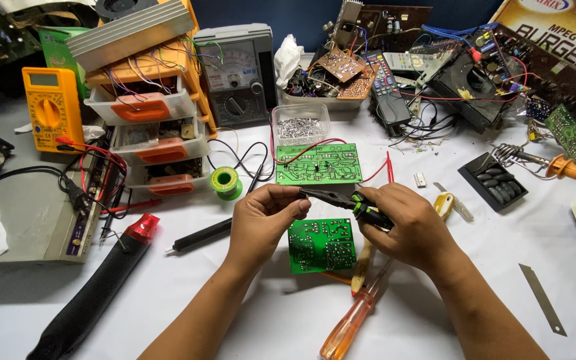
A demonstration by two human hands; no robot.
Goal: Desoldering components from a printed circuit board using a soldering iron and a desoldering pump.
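Head view showed the right hand grasping black-green pliers, the left hand pinching their tip; a green circuit board lay just below both hands.

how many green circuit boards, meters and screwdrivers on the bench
green circuit boards: 3 – large one, small one below the hands, one at right edge
meters: 2 – yellow digital, grey analog
screwdrivers: 1 – orange-handled
total: 6
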